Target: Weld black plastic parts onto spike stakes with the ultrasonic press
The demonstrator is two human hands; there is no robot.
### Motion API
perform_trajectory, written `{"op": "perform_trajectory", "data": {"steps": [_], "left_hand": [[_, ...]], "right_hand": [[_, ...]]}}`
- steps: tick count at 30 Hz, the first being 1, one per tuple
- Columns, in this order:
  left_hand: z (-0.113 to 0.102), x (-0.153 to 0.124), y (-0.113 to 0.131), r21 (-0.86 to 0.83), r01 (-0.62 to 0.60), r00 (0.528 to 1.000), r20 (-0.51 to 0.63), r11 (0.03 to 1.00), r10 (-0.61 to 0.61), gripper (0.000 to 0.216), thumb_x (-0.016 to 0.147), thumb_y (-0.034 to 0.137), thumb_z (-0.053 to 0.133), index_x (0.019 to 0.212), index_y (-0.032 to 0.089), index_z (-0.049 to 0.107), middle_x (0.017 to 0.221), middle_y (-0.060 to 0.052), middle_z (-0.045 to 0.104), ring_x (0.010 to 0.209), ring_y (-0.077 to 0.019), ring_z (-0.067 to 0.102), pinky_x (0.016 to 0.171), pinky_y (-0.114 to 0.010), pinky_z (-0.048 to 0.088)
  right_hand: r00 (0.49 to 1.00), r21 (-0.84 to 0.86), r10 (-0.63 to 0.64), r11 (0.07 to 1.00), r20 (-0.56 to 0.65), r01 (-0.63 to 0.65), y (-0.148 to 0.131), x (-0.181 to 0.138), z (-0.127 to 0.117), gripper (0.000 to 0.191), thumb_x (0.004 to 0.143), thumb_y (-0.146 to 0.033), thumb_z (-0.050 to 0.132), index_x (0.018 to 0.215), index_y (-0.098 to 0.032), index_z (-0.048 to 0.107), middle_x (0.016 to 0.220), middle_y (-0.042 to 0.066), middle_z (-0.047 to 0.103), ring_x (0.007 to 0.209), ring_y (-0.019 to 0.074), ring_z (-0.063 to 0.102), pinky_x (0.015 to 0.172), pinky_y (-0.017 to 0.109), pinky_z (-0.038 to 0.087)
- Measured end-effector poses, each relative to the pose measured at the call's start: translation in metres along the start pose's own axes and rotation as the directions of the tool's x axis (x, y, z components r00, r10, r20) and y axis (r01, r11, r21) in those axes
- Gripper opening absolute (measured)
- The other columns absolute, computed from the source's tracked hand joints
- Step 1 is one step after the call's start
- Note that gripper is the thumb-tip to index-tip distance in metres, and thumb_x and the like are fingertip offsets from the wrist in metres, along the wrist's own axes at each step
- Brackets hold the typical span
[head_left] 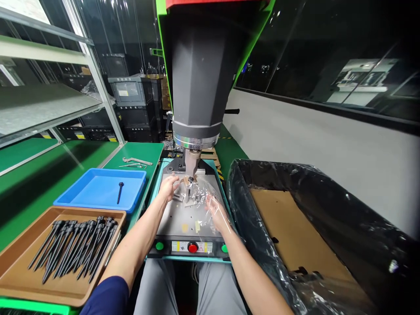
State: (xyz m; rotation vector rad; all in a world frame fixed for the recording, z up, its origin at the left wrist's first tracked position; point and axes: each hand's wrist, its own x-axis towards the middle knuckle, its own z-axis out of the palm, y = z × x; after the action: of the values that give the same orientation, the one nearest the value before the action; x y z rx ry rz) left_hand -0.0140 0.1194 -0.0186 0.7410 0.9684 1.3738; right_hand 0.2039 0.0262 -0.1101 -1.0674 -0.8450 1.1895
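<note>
Beneath the machine's press head, a small metal fixture stands on the grey base plate. A dark-topped piece is upright at the fixture, partly blurred by clear plastic with bright reflections. My left hand is just left of the fixture, fingers apart and pointing at it, with nothing visible in them. On the other side, my right hand has its fingers stretched toward the fixture. The clear plastic overlaps this hand and forearm; I cannot make out whether the fingers touch it.
Many black long-stemmed parts lie in a brown tray at left. One similar part lies in a blue tray, with wrenches behind. Red and green buttons line the machine's front. A plastic-lined bin stands right.
</note>
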Motion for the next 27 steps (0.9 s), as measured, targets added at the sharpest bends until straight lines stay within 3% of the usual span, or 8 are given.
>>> {"op": "perform_trajectory", "data": {"steps": [3, 5, 10, 13, 16, 19, 23, 27], "left_hand": [[0.0, -0.002, -0.004, -0.029, 0.039, 0.999, 0.007, 0.999, -0.039, 0.022, 0.064, 0.025, 0.079, 0.068, 0.015, 0.059, 0.097, -0.01, 0.068, 0.097, -0.0204, 0.064, 0.084, -0.036, 0.055], [0.001, -0.004, -0.006, -0.044, 0.066, 0.998, 0.021, 0.997, -0.065, 0.023, 0.064, 0.025, 0.079, 0.07, 0.015, 0.059, 0.09, -0.008, 0.069, 0.087, -0.0171, 0.066, 0.082, -0.034, 0.056], [0.004, -0.007, -0.005, -0.069, 0.106, 0.994, 0.044, 0.992, -0.103, 0.026, 0.064, 0.025, 0.08, 0.073, 0.015, 0.058, 0.086, -0.007, 0.071, 0.08, -0.0166, 0.07, 0.079, -0.031, 0.056], [0.004, -0.008, -0.003, -0.074, 0.122, 0.992, 0.048, 0.99, -0.118, 0.026, 0.066, 0.024, 0.08, 0.074, 0.015, 0.057, 0.086, -0.007, 0.071, 0.079, -0.0177, 0.072, 0.078, -0.031, 0.057], [0.004, -0.008, -0.002, -0.074, 0.128, 0.991, 0.046, 0.989, -0.125, 0.025, 0.067, 0.023, 0.079, 0.074, 0.015, 0.056, 0.084, -0.007, 0.071, 0.078, -0.0166, 0.072, 0.078, -0.029, 0.056], [0.007, -0.009, -0.002, -0.07, 0.131, 0.991, 0.043, 0.989, -0.128, 0.024, 0.068, 0.023, 0.078, 0.073, 0.015, 0.056, 0.081, -0.007, 0.071, 0.076, -0.0154, 0.071, 0.076, -0.028, 0.056], [0.009, -0.01, -0.002, -0.064, 0.131, 0.991, 0.038, 0.989, -0.128, 0.025, 0.067, 0.025, 0.079, 0.074, 0.016, 0.057, 0.083, -0.007, 0.072, 0.077, -0.0155, 0.071, 0.075, -0.028, 0.055], [0.007, -0.011, -0.001, -0.054, 0.128, 0.992, 0.031, 0.99, -0.126, 0.025, 0.066, 0.026, 0.079, 0.074, 0.016, 0.057, 0.085, -0.007, 0.073, 0.076, -0.0156, 0.071, 0.074, -0.028, 0.055]], "right_hand": [[0.993, 0.058, 0.112, 0.992, -0.044, -0.109, 0.007, -0.014, 0.0, 0.045, 0.062, -0.044, 0.083, 0.098, -0.02, 0.071, 0.102, 0.007, 0.071, 0.072, 0.016, 0.064, 0.052, 0.022, 0.048], [0.987, 0.092, 0.153, 0.985, -0.038, -0.149, 0.008, -0.025, -0.002, 0.036, 0.063, -0.038, 0.083, 0.091, -0.018, 0.071, 0.085, 0.005, 0.071, 0.056, 0.0112, 0.058, 0.044, 0.019, 0.041], [0.897, 0.389, 0.441, 0.828, -0.007, -0.404, 0.002, -0.068, -0.014, 0.02, 0.069, -0.015, 0.077, 0.088, -0.016, 0.071, 0.087, 0.008, 0.072, 0.072, 0.0138, 0.066, 0.057, 0.019, 0.053], [0.832, 0.511, 0.553, 0.702, 0.047, -0.496, 0.008, -0.107, -0.027, 0.014, 0.076, -0.02, 0.074, 0.09, -0.018, 0.072, 0.098, 0.009, 0.072, 0.092, 0.0186, 0.068, 0.074, 0.025, 0.058], [0.862, 0.609, 0.5, 0.66, 0.083, -0.441, 0.017, -0.141, -0.041, 0.038, 0.082, -0.054, 0.065, 0.099, -0.021, 0.072, 0.116, 0.009, 0.069, 0.114, 0.0252, 0.061, 0.094, 0.041, 0.053], [0.885, 0.643, 0.463, 0.666, 0.043, -0.379, 0.02, -0.153, -0.049, 0.062, 0.075, -0.075, 0.059, 0.102, -0.021, 0.072, 0.119, 0.009, 0.067, 0.119, 0.0277, 0.058, 0.099, 0.046, 0.05], [0.85, 0.584, 0.515, 0.726, -0.11, -0.363, 0.019, -0.146, -0.048, 0.042, 0.058, -0.041, 0.089, 0.09, -0.021, 0.072, 0.092, 0.004, 0.073, 0.087, 0.0182, 0.068, 0.076, 0.028, 0.057], [0.868, 0.51, 0.449, 0.809, -0.212, -0.294, 0.02, -0.14, -0.045, 0.04, 0.049, -0.023, 0.093, 0.082, -0.021, 0.071, 0.076, 0.0, 0.071, 0.066, 0.0119, 0.064, 0.055, 0.018, 0.052]]}}
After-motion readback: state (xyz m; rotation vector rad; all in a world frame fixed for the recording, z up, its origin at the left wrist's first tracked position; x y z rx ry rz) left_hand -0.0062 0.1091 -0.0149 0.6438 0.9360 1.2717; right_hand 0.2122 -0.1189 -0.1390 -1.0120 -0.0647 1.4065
